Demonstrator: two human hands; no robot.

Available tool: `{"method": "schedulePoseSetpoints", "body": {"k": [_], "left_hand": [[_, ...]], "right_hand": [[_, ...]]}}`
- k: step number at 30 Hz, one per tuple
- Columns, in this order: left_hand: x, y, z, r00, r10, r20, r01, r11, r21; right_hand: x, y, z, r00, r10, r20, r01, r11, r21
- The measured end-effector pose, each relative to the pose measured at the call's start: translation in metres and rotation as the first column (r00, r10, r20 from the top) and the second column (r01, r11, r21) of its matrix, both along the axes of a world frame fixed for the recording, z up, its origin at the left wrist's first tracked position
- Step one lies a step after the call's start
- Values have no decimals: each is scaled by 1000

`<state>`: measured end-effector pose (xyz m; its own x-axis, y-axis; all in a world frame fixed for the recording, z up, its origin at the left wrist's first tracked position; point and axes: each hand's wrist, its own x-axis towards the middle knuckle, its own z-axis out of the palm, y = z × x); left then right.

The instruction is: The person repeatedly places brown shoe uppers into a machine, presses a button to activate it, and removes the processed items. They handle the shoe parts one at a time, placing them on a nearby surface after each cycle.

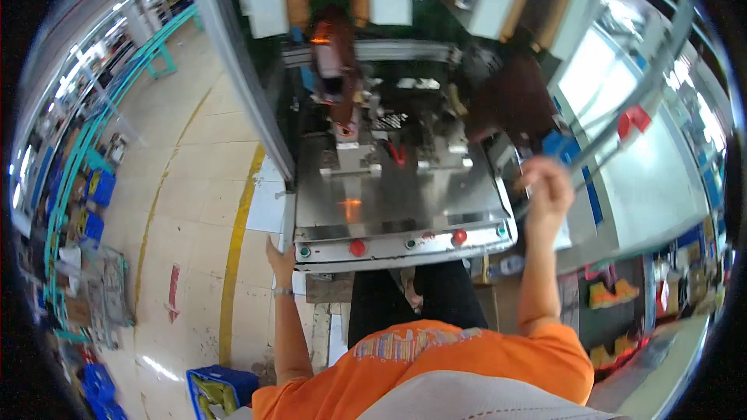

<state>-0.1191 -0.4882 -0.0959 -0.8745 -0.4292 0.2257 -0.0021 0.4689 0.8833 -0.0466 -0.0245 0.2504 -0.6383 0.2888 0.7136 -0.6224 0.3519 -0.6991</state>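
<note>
While the left hand [280, 253] rests spread on the metal table's [405, 202] corner, the right hand [547, 187] hangs loosely curled, holding nothing.

The flat, shiny stainless-steel machine table [405, 202] lies level in front of the person, its front strip carrying a row of round red and green push buttons, with an orange glint of light on its middle. The left hand [282, 255] rests against the table's front left corner, fingers pointing up along the edge. The right hand [547, 187] is raised just beside the table's right edge, fingers loosely curled near a slim grey metal bar [622, 128] that slants up to the right; whether it touches the bar cannot be told.
</note>
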Motion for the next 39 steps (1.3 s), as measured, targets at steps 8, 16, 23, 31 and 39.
{"method": "schedulePoseSetpoints", "body": {"k": [8, 16, 23, 31, 39], "left_hand": [[3, 43, -20, 975, 131, 180, -189, 914, 358], [3, 134, 91, 922, -53, -383, -87, 937, -339], [89, 345, 269, 397, -700, -594, 753, 618, -225], [151, 446, 212, 451, -884, -123, 850, 384, 361], [174, 527, 170, 167, -974, -154, 228, -114, 967]], "right_hand": [[9, 86, 46, 973, -230, -32, 229, 929, 292], [-33, 82, 64, 959, -179, -218, 272, 789, 551], [43, 70, 83, 789, -272, -550, 598, 544, 589], [154, 80, 33, 965, -251, -82, 255, 808, 531], [301, 135, -130, 707, 160, 689, 322, 794, -515]]}}
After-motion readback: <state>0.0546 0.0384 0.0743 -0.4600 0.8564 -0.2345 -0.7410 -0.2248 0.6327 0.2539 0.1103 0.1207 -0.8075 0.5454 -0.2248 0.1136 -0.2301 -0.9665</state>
